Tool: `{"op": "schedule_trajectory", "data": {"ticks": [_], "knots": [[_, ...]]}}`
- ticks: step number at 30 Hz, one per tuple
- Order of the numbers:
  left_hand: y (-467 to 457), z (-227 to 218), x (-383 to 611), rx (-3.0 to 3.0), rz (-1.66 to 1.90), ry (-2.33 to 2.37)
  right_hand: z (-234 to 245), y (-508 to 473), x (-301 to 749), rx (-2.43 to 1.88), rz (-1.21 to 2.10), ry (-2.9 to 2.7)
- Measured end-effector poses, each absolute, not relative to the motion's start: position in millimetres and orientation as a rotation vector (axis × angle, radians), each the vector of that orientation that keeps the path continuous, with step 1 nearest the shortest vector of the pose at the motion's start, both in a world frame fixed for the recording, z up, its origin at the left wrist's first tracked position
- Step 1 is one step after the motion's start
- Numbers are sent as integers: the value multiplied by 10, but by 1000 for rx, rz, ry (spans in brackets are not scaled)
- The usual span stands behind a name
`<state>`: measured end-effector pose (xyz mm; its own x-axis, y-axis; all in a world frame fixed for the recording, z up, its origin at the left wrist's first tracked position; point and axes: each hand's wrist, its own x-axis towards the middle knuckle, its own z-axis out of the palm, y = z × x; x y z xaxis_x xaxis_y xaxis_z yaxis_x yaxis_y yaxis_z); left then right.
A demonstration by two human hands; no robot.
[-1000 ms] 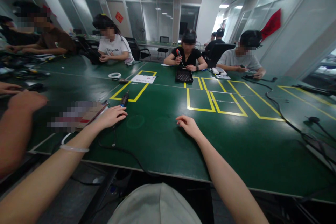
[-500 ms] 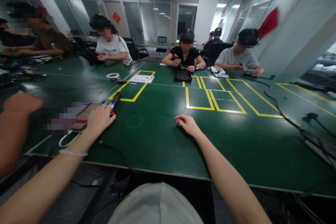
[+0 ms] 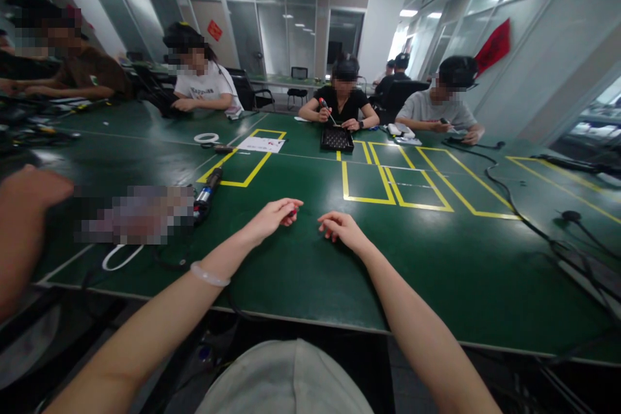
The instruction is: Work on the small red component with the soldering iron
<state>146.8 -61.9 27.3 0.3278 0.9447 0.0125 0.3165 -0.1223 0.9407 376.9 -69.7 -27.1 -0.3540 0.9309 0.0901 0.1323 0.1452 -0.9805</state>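
My left hand [image 3: 276, 218] is above the green table [image 3: 291, 284], its fingers closed around a small red thing [image 3: 292, 212] that is mostly hidden by them. A pale bracelet [image 3: 209, 275] circles that wrist. Just to the right, a short gap away, my right hand [image 3: 342, 229] hovers with loosely bent, slightly parted fingers and nothing visible in them. Left of my hands lies a black tool with a blue band [image 3: 208, 187], shaped like an electric screwdriver. Beside it is a blurred-out flat item [image 3: 140, 213], with a white loop [image 3: 121, 257] in front.
At left, another person's forearm and hand [image 3: 36, 187] reach over the table. Yellow tape outlines [image 3: 369, 199] mark its surface. Farther back are a paper sheet [image 3: 262, 144], a white tape ring [image 3: 206, 138] and a black tray [image 3: 337, 140] before a co-worker. Black cables [image 3: 528, 223] run along the right.
My left hand has moved right, away from the black tool, with the small red thing in its fingers. My right hand has hardly moved.
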Motion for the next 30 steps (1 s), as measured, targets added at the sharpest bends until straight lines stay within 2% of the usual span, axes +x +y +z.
{"op": "schedule_trajectory", "data": {"ticks": [5,9,19,30], "knots": [[-605,58,1882,1768,820,990,-245,-732,3747,-909,1596,-1394],[-588,-83,1921,1923,762,924,-306,-723,3736,-887,1685,-1337],[-504,-295,1837,1700,789,1041,-351,-676,3750,-843,1565,-1296],[-626,-143,1811,1914,693,1046,-362,-655,3727,-808,1415,-1466]]}}
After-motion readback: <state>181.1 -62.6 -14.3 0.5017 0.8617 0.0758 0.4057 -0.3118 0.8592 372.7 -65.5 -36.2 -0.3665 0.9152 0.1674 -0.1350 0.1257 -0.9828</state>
